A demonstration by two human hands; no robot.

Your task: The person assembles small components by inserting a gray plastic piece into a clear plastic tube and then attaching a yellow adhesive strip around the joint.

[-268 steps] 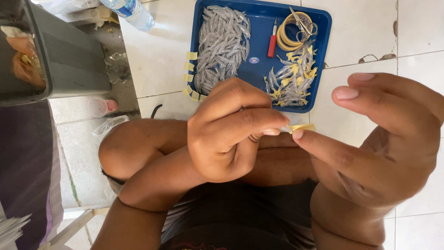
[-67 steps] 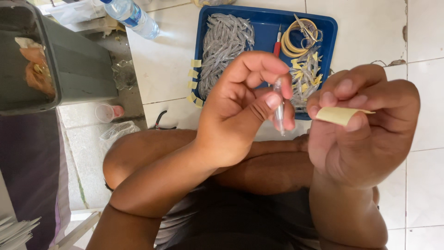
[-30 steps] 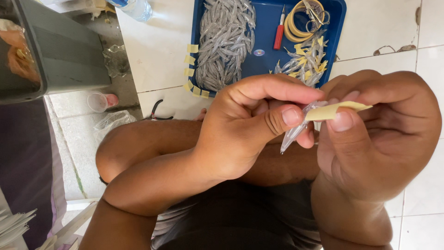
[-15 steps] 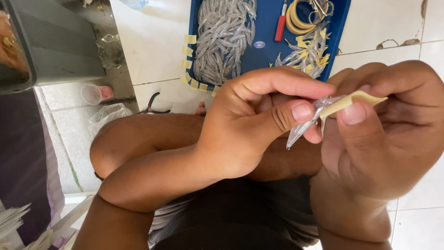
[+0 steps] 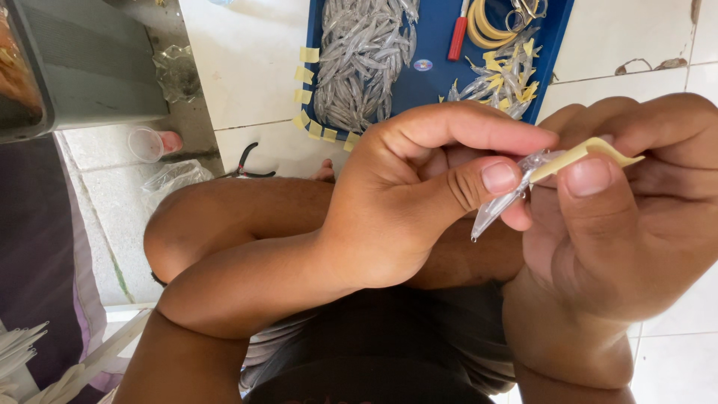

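Your left hand point(image 5: 404, 202) pinches a small clear plastic fish-shaped lure body point(image 5: 502, 202) between thumb and forefinger, held up over your lap, while your right hand point(image 5: 621, 217) presses a strip of yellowish masking tape point(image 5: 580, 155) against its upper end with thumb and fingers closed on it. You look to be in the middle of taping this piece. The next move calls for a firm, even wrap without letting the slippery body twist in your grip.
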